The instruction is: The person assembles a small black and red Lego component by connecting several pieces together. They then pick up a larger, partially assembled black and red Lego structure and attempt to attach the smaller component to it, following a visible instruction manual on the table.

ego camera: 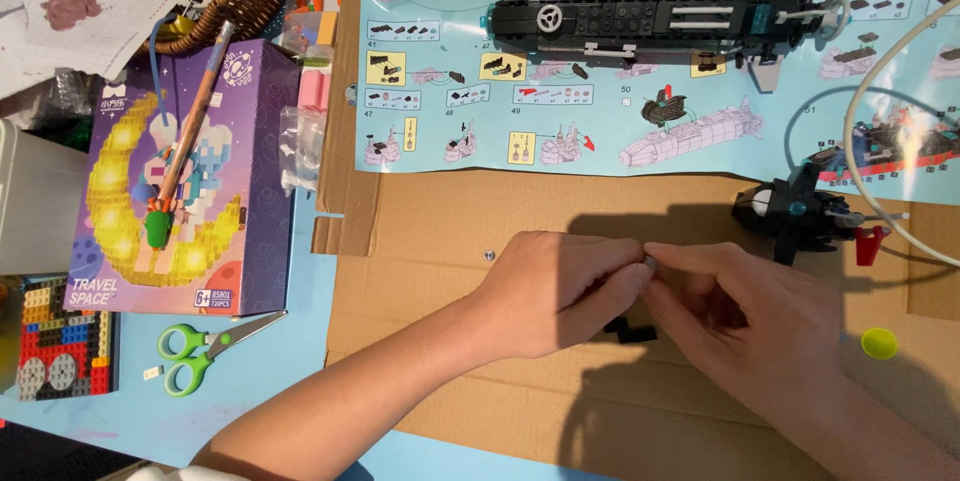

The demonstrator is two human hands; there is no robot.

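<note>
Nearest, on the cardboard sheet [450, 211], the left hand [555, 291] and right hand [745, 316] meet, fingers pinched shut on a tiny grey piece [649, 262] held between them; a small black part [630, 331] lies under the hands, whether touching them I cannot tell. Just beyond, right of the hands, sits a small black sub-assembly [795, 211], not yet joined. Farther off, on the instruction sheet [480, 71], the long black submarine model [650, 19] looks largely built. Left of the cardboard lie green scissors [200, 346] and a purple box [185, 181].
</note>
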